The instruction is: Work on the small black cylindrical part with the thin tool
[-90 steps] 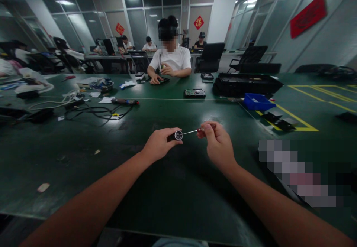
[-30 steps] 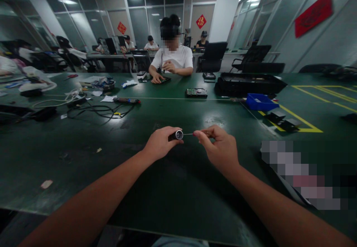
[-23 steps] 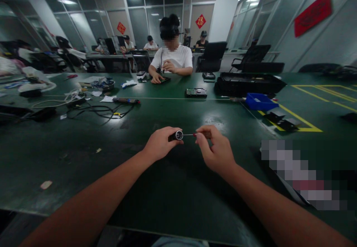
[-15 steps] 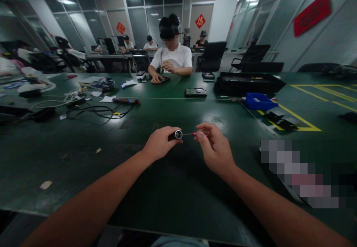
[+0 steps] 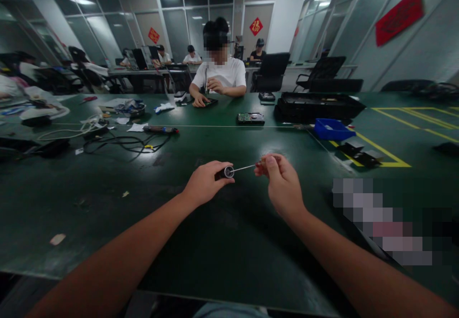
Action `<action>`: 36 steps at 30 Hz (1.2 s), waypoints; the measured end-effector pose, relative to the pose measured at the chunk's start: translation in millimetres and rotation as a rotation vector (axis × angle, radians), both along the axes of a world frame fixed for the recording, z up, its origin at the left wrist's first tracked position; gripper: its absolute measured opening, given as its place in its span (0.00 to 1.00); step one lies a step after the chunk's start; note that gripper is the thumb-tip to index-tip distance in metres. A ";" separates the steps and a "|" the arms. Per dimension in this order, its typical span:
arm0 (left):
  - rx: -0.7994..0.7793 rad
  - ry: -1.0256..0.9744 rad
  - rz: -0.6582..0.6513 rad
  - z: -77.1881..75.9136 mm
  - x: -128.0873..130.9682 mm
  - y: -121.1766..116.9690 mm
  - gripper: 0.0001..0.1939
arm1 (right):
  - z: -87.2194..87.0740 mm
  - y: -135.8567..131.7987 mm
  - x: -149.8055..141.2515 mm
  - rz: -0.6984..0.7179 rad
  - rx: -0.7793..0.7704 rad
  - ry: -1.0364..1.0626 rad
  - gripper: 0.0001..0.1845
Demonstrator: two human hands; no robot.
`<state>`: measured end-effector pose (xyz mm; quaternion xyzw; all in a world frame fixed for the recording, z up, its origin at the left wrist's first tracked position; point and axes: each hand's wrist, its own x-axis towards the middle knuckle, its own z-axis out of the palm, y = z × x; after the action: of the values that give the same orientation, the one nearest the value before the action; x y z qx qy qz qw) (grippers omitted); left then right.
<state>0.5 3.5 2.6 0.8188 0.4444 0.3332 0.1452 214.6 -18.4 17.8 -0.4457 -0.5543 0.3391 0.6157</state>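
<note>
My left hand (image 5: 205,182) is closed round a small black cylinder (image 5: 228,171) with a silvery rim, its round end turned toward the right. In my right hand (image 5: 285,179) is a screwdriver (image 5: 244,168), its handle mostly hidden by the fingers. The thin metal shaft slopes down to the left, and its tip is at the cylinder's open end; how far inside it reaches I cannot tell. Both hands are above the green table (image 5: 229,246).
Across the table a person in a white shirt (image 5: 222,75) works on a small dark part. A hard drive (image 5: 250,118), a blue bin (image 5: 332,129) and a large black case (image 5: 317,107) lie beyond my hands. Cables (image 5: 125,141) and an electric screwdriver (image 5: 161,130) are on the left.
My right hand has shifted slightly right and its fingers have turned on the handle. More of the shaft shows, now tilted upward to the right. The left hand is nearly still.
</note>
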 end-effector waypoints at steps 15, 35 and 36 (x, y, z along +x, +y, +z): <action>-0.018 -0.015 -0.005 -1.0 -1.9 -2.2 0.18 | 4.4 -10.3 -0.4 -0.034 0.066 -0.306 0.13; -0.014 -0.009 -0.007 -1.7 -3.3 -1.3 0.15 | 11.3 -16.9 2.2 -0.100 0.211 -0.662 0.15; -0.012 -0.009 -0.008 -1.4 -3.4 -1.2 0.14 | 11.3 -16.4 2.7 -0.070 0.228 -0.663 0.12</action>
<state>-2.9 2.3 1.2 0.8181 0.4427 0.3335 0.1534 217.3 -34.8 29.2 -0.4788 -0.7427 0.0907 0.4593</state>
